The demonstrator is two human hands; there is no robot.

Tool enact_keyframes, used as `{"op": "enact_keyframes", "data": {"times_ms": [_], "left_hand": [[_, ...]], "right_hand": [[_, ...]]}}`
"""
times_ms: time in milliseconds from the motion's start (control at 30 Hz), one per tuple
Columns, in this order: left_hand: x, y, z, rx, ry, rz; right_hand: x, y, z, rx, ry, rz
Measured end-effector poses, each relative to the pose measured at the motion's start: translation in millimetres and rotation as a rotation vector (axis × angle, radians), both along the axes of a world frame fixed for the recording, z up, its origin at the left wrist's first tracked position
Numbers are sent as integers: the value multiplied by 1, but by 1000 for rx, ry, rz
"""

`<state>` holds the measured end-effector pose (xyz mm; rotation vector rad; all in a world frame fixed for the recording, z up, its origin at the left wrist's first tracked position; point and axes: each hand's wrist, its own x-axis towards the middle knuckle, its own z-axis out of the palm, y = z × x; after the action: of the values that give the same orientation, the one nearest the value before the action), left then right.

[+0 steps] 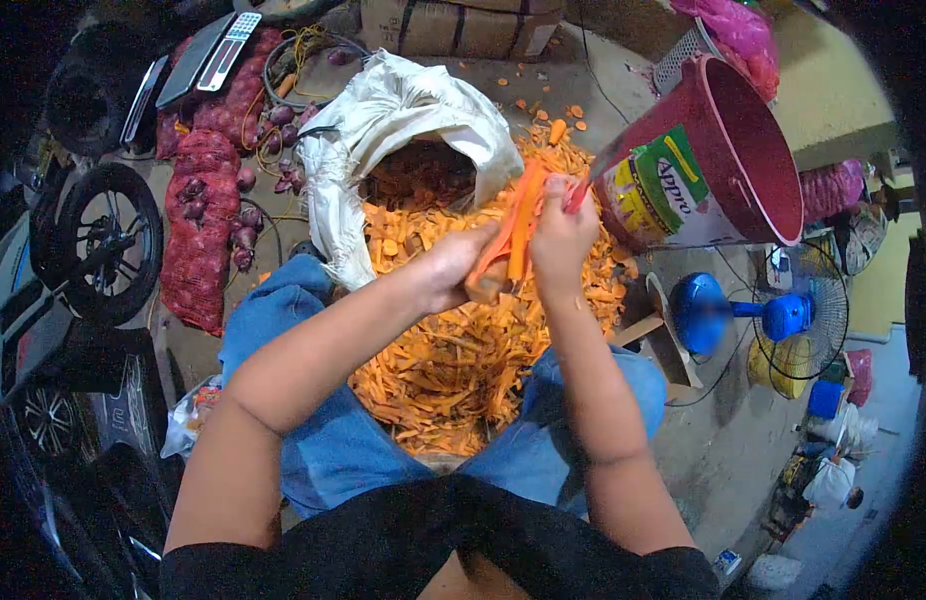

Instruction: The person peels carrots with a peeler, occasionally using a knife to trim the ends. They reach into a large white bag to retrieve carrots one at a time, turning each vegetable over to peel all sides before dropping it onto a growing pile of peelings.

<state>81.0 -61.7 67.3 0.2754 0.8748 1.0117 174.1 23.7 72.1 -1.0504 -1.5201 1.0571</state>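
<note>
My left hand (457,266) is closed around the lower end of a carrot (524,218), which points up and away over a heap of peelings. Against the carrot's right side is my right hand (564,238), its fingers wrapped round a red-handled peeler (577,196); the blade is hard to make out. An orange strip hangs between the two hands. Below them, carrot peelings (453,345) cover the floor between my knees. A white woven sack (335,200) lies with its mouth facing the heap, and dark contents show inside.
A tilted maroon bucket (748,150) stands right of the heap, near a blue fan (786,317). Red net sacks of onions (198,240), loose onions (246,235) and a scale (198,65) are at the left. A motorbike wheel (111,243) is farther left. A cardboard box (453,28) sits behind.
</note>
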Motion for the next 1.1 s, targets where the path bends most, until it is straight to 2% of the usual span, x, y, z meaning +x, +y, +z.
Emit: {"op": "enact_keyframes", "data": {"times_ms": [33,67,133,167,233,267,333,367,433,533,600,667,700,733,767,800,833,900,933,967,1000,1033,1100], "left_hand": [[1,-1,1,-1,-1,-4],[3,-4,5,-25,35,-80],[6,-11,15,13,127,-175],[6,-11,15,12,128,-178],[6,-10,15,-94,30,-151],[3,-7,-3,-63,17,-101],[-2,-1,-10,-74,-8,-24],[-3,1,-13,-85,-29,42],[-3,1,-17,-70,-66,39],[1,-6,-6,3,-17,68],[7,-8,13,-63,153,-50],[9,-11,27,-52,177,-83],[9,-12,30,-39,201,-109],[9,-11,23,-104,93,-85],[6,-7,15,-100,94,-81],[3,-3,8,-127,51,-5],[1,-2,4,-155,7,72],[4,0,6,-141,-10,141],[6,3,9,-126,-24,198],[7,4,11,-110,-37,251],[7,0,13,-91,-14,174],[6,-1,9,-91,-15,174],[5,0,-3,-43,89,32]], "right_hand": [[4,11,-4,-51,60,-33],[10,30,-6,195,-40,-144],[34,52,3,-158,334,-42],[43,66,-3,-155,245,-268],[40,64,6,-274,458,-235],[35,58,8,-273,456,-229],[17,28,10,-159,171,-8],[8,11,11,-161,171,-5],[-4,-15,11,110,-101,91],[1,-1,6,165,-198,12],[19,51,-27,110,-5,-126],[35,68,-16,-64,111,-318],[36,67,-13,-64,111,-321],[37,66,-9,-137,195,-294],[37,64,-5,-209,278,-263],[22,33,31,-278,332,-127],[13,17,32,-280,329,-117],[0,-2,31,-179,305,190],[-3,-8,26,-178,305,189],[-5,-12,17,-18,129,122],[-5,-13,9,140,-49,55],[-4,-8,4,140,-49,55],[3,16,-3,321,-51,-131]]}}
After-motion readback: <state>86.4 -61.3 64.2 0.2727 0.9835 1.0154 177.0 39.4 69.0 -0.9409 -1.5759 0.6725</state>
